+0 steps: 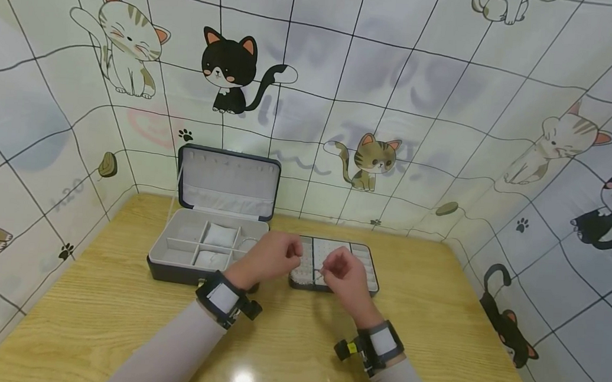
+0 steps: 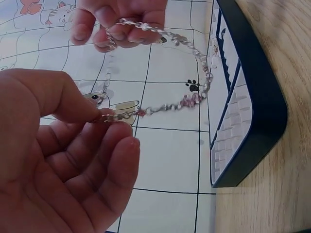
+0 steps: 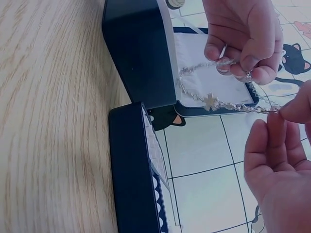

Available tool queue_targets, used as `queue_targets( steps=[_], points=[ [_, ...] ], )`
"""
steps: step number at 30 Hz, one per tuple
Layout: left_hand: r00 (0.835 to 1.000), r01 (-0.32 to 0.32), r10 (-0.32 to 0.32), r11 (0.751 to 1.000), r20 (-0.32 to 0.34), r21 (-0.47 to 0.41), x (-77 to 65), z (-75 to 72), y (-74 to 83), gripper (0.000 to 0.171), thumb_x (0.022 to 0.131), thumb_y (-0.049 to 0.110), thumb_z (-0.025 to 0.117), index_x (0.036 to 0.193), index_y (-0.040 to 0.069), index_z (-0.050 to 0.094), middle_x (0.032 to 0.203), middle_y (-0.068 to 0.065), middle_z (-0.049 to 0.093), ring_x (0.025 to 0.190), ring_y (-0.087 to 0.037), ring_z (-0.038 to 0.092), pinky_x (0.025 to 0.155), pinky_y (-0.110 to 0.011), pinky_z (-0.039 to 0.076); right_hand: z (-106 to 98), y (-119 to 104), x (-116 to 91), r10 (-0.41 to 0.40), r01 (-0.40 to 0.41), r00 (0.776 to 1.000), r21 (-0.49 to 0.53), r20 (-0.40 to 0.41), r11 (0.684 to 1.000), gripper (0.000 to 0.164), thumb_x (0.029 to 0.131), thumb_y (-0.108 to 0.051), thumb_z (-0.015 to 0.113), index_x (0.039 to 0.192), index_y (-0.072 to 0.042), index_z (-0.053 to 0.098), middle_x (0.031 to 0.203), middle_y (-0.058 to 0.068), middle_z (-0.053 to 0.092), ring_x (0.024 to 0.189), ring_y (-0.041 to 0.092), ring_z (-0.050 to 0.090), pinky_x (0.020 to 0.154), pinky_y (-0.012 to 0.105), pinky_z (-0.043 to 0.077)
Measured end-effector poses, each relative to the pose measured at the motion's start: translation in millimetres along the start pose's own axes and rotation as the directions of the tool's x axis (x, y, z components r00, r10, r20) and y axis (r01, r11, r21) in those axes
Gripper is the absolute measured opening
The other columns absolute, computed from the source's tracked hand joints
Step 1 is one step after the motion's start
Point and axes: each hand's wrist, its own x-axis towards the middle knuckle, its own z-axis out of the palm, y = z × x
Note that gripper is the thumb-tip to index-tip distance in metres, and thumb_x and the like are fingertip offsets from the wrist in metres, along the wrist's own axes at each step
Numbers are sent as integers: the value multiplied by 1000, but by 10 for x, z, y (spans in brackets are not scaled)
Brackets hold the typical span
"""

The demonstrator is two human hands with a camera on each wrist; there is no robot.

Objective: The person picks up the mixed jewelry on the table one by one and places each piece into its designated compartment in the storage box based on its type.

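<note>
A silver chain bracelet with pink beads hangs in a loose loop between both hands. My left hand pinches one end of it between thumb and fingertip, while my right hand pinches the other end. A flat clover-shaped charm shows on the chain in the right wrist view. Both hands are held up over the front of a shallow dark-edged jewelry tray with pale lined sections. Just left of the left hand stands an open dark blue jewelry box.
The box's lid is raised, with a pale lining. Inside, white dividers form compartments, and two white cushions sit in them. The wooden table backs onto a cat-print cloth that also hangs along both sides.
</note>
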Motion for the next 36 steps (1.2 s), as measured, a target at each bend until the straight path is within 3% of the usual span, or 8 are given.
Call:
queue_targets(
  steps=[5, 10, 16, 20, 26, 36],
  points=[
    [999, -9, 9, 1000, 44, 2, 19, 47, -46, 10, 86, 6, 72, 95, 11, 71, 80, 4, 66, 70, -11, 58, 61, -27, 50, 7, -4, -6, -21, 22, 999, 65, -26, 998, 17, 87, 14, 66, 99, 5, 58, 98, 26, 63, 86, 10, 67, 78, 24, 60],
    [993, -15, 16, 1000, 113, -6, 50, 196, -97, 13, 87, 5, 73, 98, 11, 72, 79, 4, 66, 69, -10, 57, 64, -26, 50, 14, 15, -10, -42, 44, 999, 103, -27, 994, 17, 87, 16, 66, 98, 6, 56, 98, 26, 62, 87, 9, 67, 81, 23, 60],
    [987, -24, 24, 1000, 160, 2, 37, 373, -74, 4, 95, 15, 74, 94, 18, 72, 79, 8, 65, 69, -8, 57, 63, -25, 49, 17, 35, -16, -81, 85, 996, 100, -40, 991, 16, 87, 16, 65, 96, 6, 57, 94, 7, 64, 86, 9, 66, 78, 22, 58],
    [988, -39, 40, 999, 149, -6, 13, 404, -33, 9, 98, 19, 73, 89, 21, 71, 77, 9, 65, 69, -8, 58, 63, -24, 50, 19, 26, -20, -93, 96, 995, 92, -37, 991, 16, 88, 15, 65, 96, 5, 57, 94, 0, 64, 86, 10, 65, 78, 23, 58],
    [992, -31, 33, 999, 120, -14, -14, 357, 2, 9, 102, 20, 69, 94, 17, 74, 81, 9, 66, 73, -9, 60, 66, -25, 52, 34, 54, -27, -99, 101, 995, 60, -24, 993, 16, 88, 15, 64, 97, 3, 58, 95, 7, 63, 86, 11, 65, 77, 24, 58],
    [998, -68, 68, 998, 13, 17, -16, 247, -25, 11, 100, 17, 70, 89, 21, 69, 78, 8, 63, 72, -8, 58, 66, -25, 51, 117, 99, -75, -109, 109, 994, 66, 1, 992, 15, 88, 12, 66, 97, 4, 58, 95, 19, 63, 85, 8, 65, 76, 22, 57]
  ],
)
